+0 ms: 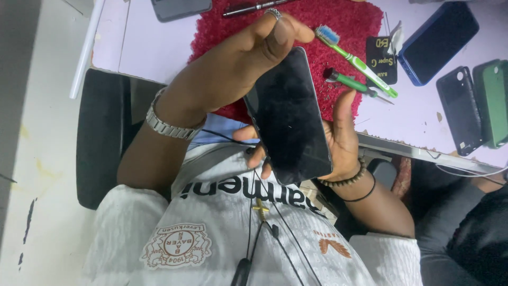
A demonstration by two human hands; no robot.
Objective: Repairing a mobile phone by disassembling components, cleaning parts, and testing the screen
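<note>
The person's left hand (248, 58), with a metal watch at the wrist and a ring on one finger, comes in from the left and closes its grip on the upper left edge of a black, glossy, flat rectangular smartphone (290, 116), thumb lying over the top corner of the dark screen. The phone is held in the air above the person's lap, in front of the counter's near edge; its long axis runs from upper left to lower right, screen facing up. To the right, the right hand (338, 143), with beaded bracelets at the wrist, cradles the phone from beneath, fingers curled under the lower left edge and thumb raised along the right side. Both hands touch it; neither is nearer.

Beyond lies a red shaggy mat (344, 26) on a pale lilac counter (148, 47), bearing a green toothbrush (357, 61) and a green-handled screwdriver (354, 83). Further right rest a blue phone (438, 42) and two phone cases (479, 108).
</note>
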